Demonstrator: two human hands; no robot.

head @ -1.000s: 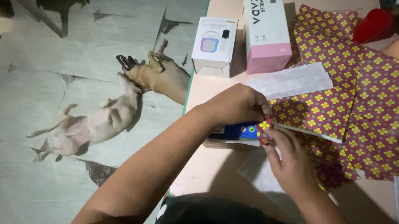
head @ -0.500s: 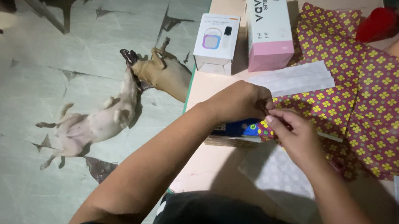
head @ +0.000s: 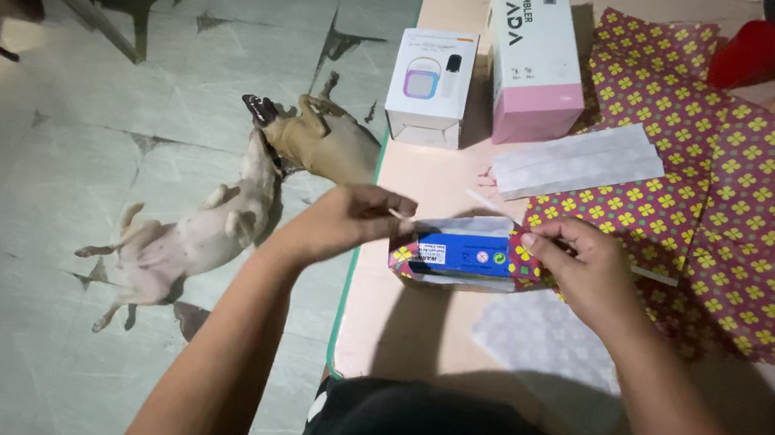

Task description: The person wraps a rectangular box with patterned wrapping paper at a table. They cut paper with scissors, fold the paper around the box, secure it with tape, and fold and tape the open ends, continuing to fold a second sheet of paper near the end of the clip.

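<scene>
**Now uncovered: the blue end of the box**

Nearest the camera, a bare stretch of the pale counter is seen, with a sheet of white tissue paper lying just under the right forearm. Half a second ago both hands were bunched together over the end of the small box; now the left hand has been drawn away to the left, its fingertips pinched narrowly on something too small to be made out, perhaps a bit of tape. The right hand is kept closed on the wrapping paper at the right end of the box. With the left hand gone, the box is laid open to view: its blue face is shown, with a loose white flap above it and patterned paper folded at both ends. It rests on the counter between the two hands. By this it is judged that the end fold has been let go and is not yet fastened.

Farther off, a folded white sheet lies on the paper. Beyond stand a white box and a white-and-pink box. On the floor at the left two dogs lie.
</scene>
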